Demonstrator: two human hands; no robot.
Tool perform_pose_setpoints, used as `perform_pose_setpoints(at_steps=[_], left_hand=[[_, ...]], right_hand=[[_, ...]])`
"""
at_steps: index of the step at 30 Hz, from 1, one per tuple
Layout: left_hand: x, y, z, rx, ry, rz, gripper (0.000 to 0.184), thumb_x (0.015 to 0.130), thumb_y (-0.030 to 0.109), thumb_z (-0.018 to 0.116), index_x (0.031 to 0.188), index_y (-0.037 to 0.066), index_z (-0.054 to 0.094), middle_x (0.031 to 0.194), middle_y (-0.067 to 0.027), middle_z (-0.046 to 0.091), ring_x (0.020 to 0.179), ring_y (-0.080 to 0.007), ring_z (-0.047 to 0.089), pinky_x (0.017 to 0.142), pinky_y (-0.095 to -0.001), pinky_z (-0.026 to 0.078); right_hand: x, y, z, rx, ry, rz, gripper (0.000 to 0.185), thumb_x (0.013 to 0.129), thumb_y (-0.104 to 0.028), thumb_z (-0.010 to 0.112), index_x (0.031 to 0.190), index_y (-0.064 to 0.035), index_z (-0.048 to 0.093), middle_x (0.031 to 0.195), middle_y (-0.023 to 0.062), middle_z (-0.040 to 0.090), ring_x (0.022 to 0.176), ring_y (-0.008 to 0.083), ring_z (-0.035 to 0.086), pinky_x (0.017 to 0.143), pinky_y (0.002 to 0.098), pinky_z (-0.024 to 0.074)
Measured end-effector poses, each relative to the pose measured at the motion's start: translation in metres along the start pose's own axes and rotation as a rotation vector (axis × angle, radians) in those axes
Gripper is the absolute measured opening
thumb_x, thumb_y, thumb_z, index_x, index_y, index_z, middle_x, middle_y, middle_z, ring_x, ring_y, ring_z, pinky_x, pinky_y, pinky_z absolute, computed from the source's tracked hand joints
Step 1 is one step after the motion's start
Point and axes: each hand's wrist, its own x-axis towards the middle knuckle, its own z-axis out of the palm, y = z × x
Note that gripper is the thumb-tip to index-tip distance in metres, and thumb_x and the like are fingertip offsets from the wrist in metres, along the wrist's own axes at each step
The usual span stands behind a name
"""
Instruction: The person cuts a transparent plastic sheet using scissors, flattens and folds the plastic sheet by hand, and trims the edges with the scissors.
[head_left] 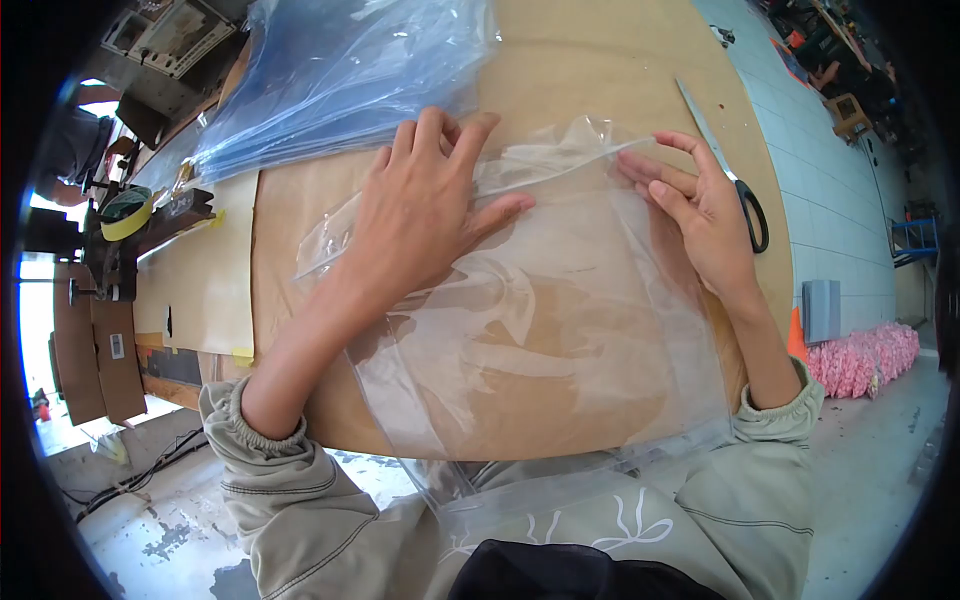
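A clear plastic sheet or bag (pixel 560 340) lies over the brown table and hangs past its front edge toward my lap. My left hand (pixel 425 190) rests over its upper left part, fingers apart, with the thumb stretched toward the folded upper edge. At the upper right corner of the plastic, my right hand (pixel 690 195) has its fingers spread, some of them behind or under the film and the thumb in front. Whether those fingers pinch the film is hard to make out. Scissors (pixel 740 180) with black handles lie just right of my right hand.
Bluish plastic sheets (pixel 350 80) are piled at the back left of the brown table (pixel 600 50). A tape roll (pixel 127 213) sits at the left near a cardboard box (pixel 100 345). A pink bundle (pixel 862 360) is on the floor at the right.
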Motion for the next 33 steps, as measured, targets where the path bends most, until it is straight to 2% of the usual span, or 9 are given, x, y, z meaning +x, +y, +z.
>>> perform_pose_setpoints(at_steps=[5,9,11,12,16,21,27,30,33], left_hand=[[0.001,0.001,-0.005,-0.032,-0.072,-0.028,0.056,0.084,0.039,0.062,0.128,0.008,0.046,0.102,-0.0149,0.050,0.093,-0.0305,0.050,0.087,-0.0445,0.039],[-0.002,0.021,-0.008,0.048,-0.037,-0.039,0.063,0.084,0.033,0.061,0.136,0.005,0.038,0.118,-0.0168,0.047,0.111,-0.0293,0.047,0.100,-0.0480,0.030],[-0.010,0.032,-0.009,0.106,0.034,0.038,0.068,0.084,0.031,0.060,0.140,0.004,0.033,0.129,-0.0179,0.044,0.122,-0.0288,0.042,0.105,-0.0487,0.026],[-0.013,0.036,-0.008,0.073,-0.063,0.021,0.074,0.084,0.029,0.059,0.144,0.002,0.026,0.145,-0.0214,0.028,0.136,-0.0328,0.028,0.109,-0.0530,0.017],[-0.017,0.036,0.000,0.003,-0.141,0.030,0.075,0.085,0.032,0.057,0.146,0.004,0.022,0.151,-0.0269,0.007,0.141,-0.0431,0.007,0.104,-0.0683,0.006],[-0.017,0.032,0.004,0.034,-0.164,-0.012,0.074,0.088,0.045,0.050,0.147,0.011,0.023,0.152,-0.0268,0.003,0.139,-0.0484,-0.002,0.097,-0.0745,0.002],[-0.016,0.030,0.005,0.029,-0.204,-0.043,0.069,0.086,0.049,0.049,0.146,0.020,0.030,0.154,-0.0214,0.006,0.140,-0.0477,-0.003,0.093,-0.0779,0.000],[-0.019,0.031,0.003,0.058,-0.208,-0.043,0.067,0.088,0.048,0.047,0.145,0.016,0.031,0.154,-0.0215,0.007,0.140,-0.0465,-0.001,0.094,-0.0772,-0.002],[-0.017,0.034,0.003,0.101,-0.197,-0.005,0.070,0.088,0.045,0.049,0.144,0.009,0.031,0.153,-0.0209,0.012,0.141,-0.0431,0.005,0.096,-0.0757,-0.003]], right_hand=[[0.029,-0.038,-0.012,-0.110,-0.080,0.036,0.030,0.089,-0.007,0.053,0.117,0.0021,0.048,0.101,0.0094,0.067,0.090,0.0166,0.063,0.077,0.0306,0.0499],[0.045,-0.049,0.013,-0.498,0.133,-0.284,0.025,0.087,-0.016,0.059,0.102,0.0037,0.056,0.084,0.0114,0.063,0.078,0.0193,0.062,0.071,0.0311,0.0507],[0.044,-0.041,0.028,-0.532,0.119,-0.292,0.023,0.087,-0.018,0.060,0.096,0.0030,0.058,0.080,0.0124,0.062,0.074,0.0213,0.061,0.068,0.0305,0.0498],[0.044,-0.037,0.033,-0.548,0.110,-0.298,0.022,0.087,-0.019,0.060,0.093,0.0027,0.058,0.078,0.0129,0.061,0.071,0.0224,0.061,0.066,0.0302,0.0494],[0.048,-0.032,0.029,-0.431,0.047,-0.173,0.021,0.089,-0.019,0.060,0.084,0.0019,0.056,0.069,0.0137,0.055,0.061,0.0239,0.054,0.058,0.0319,0.0443],[0.045,-0.024,0.030,-0.437,0.206,-0.330,0.023,0.091,-0.016,0.057,0.078,0.0025,0.052,0.066,0.0161,0.051,0.057,0.0254,0.048,0.055,0.0341,0.0395],[0.048,-0.016,0.028,-0.564,0.197,-0.246,0.026,0.091,-0.017,0.056,0.076,0.0025,0.050,0.066,0.0158,0.052,0.056,0.0258,0.047,0.055,0.0342,0.0391],[0.054,-0.020,0.015,-0.578,0.035,-0.035,0.031,0.095,-0.024,0.054,0.076,0.0010,0.052,0.059,0.0028,0.044,0.057,0.0088,0.039,0.054,0.0277,0.0357],[0.060,-0.018,0.015,-0.461,0.082,-0.064,0.029,0.095,-0.024,0.055,0.080,0.0010,0.056,0.065,-0.0002,0.051,0.062,0.0073,0.045,0.057,0.0257,0.0382]])
